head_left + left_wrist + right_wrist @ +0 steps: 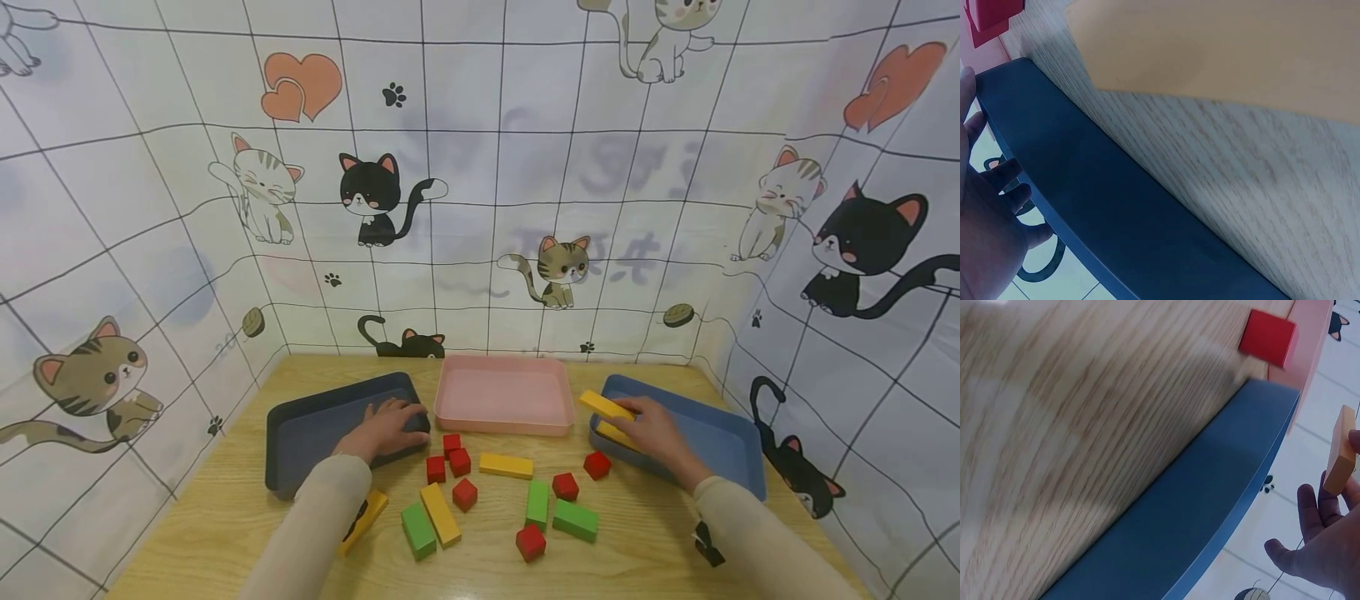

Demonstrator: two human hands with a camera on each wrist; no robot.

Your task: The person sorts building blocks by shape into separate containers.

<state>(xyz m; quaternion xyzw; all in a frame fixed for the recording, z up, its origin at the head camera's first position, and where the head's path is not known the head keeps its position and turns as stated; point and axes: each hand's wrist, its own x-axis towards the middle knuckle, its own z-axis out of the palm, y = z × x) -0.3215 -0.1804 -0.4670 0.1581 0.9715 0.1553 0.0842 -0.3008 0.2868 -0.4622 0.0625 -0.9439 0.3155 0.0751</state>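
Observation:
My right hand [658, 432] pinches a yellow block [604, 406] between thumb and fingers, above the left end of the blue tray [705, 425]. In the right wrist view this block [1340, 450] stands out past the tray's rim, held high. A second yellow block [617, 435] shows below it at the tray's near left corner, partly covered by the hand. My left hand [384, 429] is over the right end of the dark tray [307, 433]. Its fingers [1011, 172] are loosely bent by the tray's rim in the left wrist view, with nothing seen in them.
A pink tray [502, 396] stands between the two others. Nearer me lie several red cubes [464, 495], green blocks [418, 531] and yellow blocks [506, 465] on the wooden table [630, 558]. One yellow block [363, 521] is beside my left sleeve. Cat-print sheeting [480, 167] encloses the table.

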